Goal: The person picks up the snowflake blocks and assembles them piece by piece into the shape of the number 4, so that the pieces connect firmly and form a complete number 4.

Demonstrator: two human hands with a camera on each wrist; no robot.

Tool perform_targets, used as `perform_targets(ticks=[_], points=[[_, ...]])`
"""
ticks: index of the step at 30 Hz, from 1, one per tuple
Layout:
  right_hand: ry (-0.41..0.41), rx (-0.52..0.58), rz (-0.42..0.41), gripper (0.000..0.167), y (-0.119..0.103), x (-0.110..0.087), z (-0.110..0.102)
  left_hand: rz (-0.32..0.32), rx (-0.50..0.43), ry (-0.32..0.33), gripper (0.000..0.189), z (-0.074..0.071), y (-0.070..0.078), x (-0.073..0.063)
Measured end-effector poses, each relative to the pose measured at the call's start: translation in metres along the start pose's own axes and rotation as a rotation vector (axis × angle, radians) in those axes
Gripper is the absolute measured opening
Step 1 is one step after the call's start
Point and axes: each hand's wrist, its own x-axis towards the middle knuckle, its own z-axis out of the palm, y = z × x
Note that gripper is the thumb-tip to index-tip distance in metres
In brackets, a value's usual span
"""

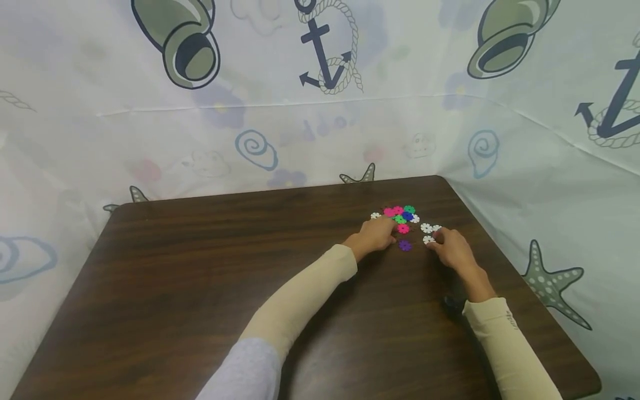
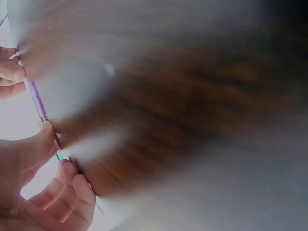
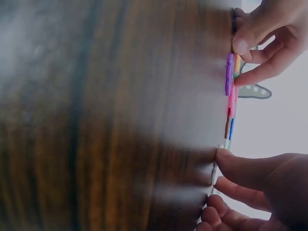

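Observation:
Small flower-shaped plastic discs lie in a loose group near the table's far right corner. My left hand (image 1: pixel 378 234) reaches to the group's left side, thumb and index finger apart, fingertips down by a white disc (image 1: pixel 375 215) and a pink disc (image 1: pixel 403 228). To the right, my right hand (image 1: pixel 454 250) pinches a white disc (image 1: pixel 428 240) against the tabletop, beside two more white ones. A purple disc (image 1: pixel 404 245) lies between the hands. In the left wrist view, that hand's thumb and fingers (image 2: pixel 77 187) stand apart at the table surface.
Pink, green, blue and white discs, including a green disc (image 1: pixel 409 209), sit close together behind the hands. The dark brown wooden table (image 1: pixel 200 278) spreads left and forward. A patterned cloth (image 1: pixel 300 133) hangs behind it and along the right edge.

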Motion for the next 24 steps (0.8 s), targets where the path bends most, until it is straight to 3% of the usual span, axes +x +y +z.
perform_targets(ticks=[3,8,17,24], points=[[-0.021,0.009,0.012,0.039,-0.001,0.0,-0.001,0.007,-0.001,-0.013,0.034,-0.002,0.001,0.0],[-0.049,0.023,0.038,0.041,-0.002,-0.003,-0.002,0.001,-0.03,-0.032,0.025,-0.005,0.001,0.001],[-0.067,0.094,0.106,0.036,-0.01,-0.011,0.001,-0.097,-0.193,-0.068,0.019,-0.01,-0.005,-0.01],[-0.093,0.134,0.075,0.035,-0.017,-0.017,0.003,-0.07,-0.272,-0.078,0.023,-0.009,-0.016,-0.019]])
